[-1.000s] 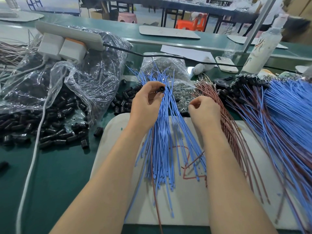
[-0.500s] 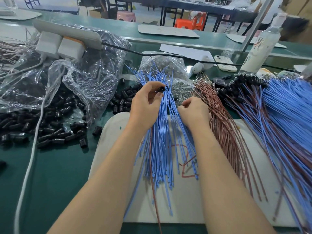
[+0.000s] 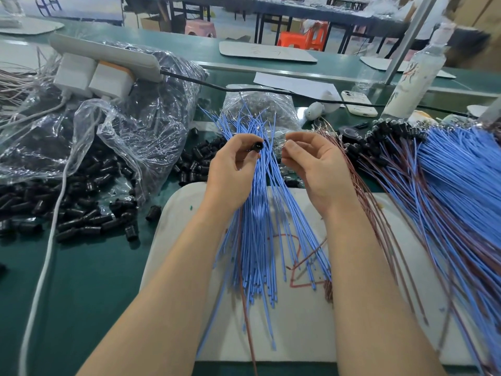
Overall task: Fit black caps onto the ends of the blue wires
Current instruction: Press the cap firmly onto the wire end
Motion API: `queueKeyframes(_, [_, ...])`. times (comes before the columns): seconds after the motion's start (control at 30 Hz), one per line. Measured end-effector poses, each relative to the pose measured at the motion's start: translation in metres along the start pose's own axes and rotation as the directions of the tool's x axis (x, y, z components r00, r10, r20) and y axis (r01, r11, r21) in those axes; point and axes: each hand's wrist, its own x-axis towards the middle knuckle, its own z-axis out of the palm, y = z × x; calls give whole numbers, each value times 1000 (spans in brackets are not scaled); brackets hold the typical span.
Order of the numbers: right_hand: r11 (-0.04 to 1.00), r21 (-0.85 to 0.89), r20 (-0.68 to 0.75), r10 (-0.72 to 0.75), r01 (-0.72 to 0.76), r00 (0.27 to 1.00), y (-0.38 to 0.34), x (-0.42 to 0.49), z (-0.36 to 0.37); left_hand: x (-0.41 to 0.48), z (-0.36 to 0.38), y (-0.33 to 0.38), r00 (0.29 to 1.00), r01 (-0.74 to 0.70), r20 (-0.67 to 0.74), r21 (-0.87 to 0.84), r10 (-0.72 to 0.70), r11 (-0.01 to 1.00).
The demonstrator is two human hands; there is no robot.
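Note:
A fan of loose blue wires (image 3: 260, 213) lies across a white mat (image 3: 298, 335) in front of me. My left hand (image 3: 233, 172) hovers over the wires and pinches one black cap (image 3: 256, 146) between thumb and fingertips. My right hand (image 3: 311, 164) is raised beside it, thumb and forefinger pinched together near the wire ends; what it pinches is too small to make out. Loose black caps (image 3: 81, 210) are heaped on the green table at the left. A big bundle of blue wires with black caps fitted (image 3: 447, 185) lies at the right.
Clear plastic bags (image 3: 122, 126) of caps sit at the back left under a white power strip (image 3: 108, 54) with chargers. Brown wires (image 3: 360, 191) lie beside the right bundle. A phone (image 3: 357, 103), a white bottle (image 3: 414, 77) and a black cable (image 3: 271, 90) stand behind.
My right hand has lifted off the wire pile and come up level with my left hand. The left hand keeps hold of the black cap.

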Motion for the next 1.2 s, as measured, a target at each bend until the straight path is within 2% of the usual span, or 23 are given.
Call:
queueKeyframes(0.1, [996, -90, -23, -28, 26, 999, -3, -4, 5, 0, 0, -1, 1000, -11, 2, 7, 11, 1000])
queueKeyframes(0.17, [975, -204, -48, -95, 83, 994, -4, -6, 10, 0, 0, -1, 1000, -13, -1, 10, 13, 1000])
queueKeyframes(0.27, [870, -453, -40, -238, 195, 970, -3, -8, 19, 0, 1, 0, 1000, -23, -1, 14, 23, 1000])
queueKeyframes(0.37, [801, -555, -5, -273, 224, 962, 0, -10, 28, 0, 1, -1, 999, -50, 5, 36, 50, 998])
queueKeyframes(0.53, [729, -633, -8, -341, 259, 940, 4, -11, 32, -4, 4, -1, 995, -103, 5, 123, 103, 987])
queueKeyframes(0.73, [662, -681, 13, -417, 313, 909, 5, -12, 34, -5, 4, -5, 992, -37, -95, 384, 79, 923])
queueKeyframes(1.2, [658, -663, 110, -386, 357, 916, 1, -15, 38, -3, 1, -4, 983, -68, -138, 352, 124, 934])
